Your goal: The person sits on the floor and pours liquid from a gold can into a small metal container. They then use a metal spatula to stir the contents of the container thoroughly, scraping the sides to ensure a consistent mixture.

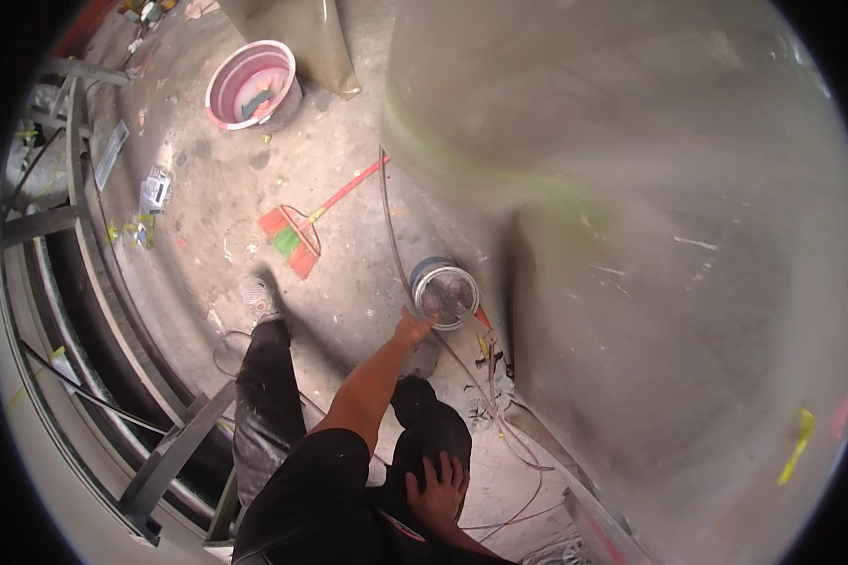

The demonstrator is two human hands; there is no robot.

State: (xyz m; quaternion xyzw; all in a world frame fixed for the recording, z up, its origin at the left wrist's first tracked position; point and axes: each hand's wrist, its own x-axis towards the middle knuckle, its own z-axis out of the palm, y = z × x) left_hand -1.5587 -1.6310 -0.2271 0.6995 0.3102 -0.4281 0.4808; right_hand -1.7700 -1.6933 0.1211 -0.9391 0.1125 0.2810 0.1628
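Note:
My left hand (415, 326) reaches down to the near-left rim of a blue bucket (425, 272) with a pale rim, beside a thin hose (392, 235); its fingers look closed, but what they grip is unclear. The bucket holds greyish contents and a flat tool (459, 311) leaning out to the right. My right hand (435, 492) lies with fingers spread on my dark-trousered right thigh, holding nothing. A broom (290, 240) with red and green bristles and a red handle lies on the floor ahead, left of the bucket.
A pink tub (224, 89) with pinkish contents sits beyond the broom. Metal framework (141, 480) lines the left side. A large grey panel (650, 282) fills the right, with tangled hoses (537, 468) along its lower edge. Scraps (155, 191) lie on the concrete floor (174, 301).

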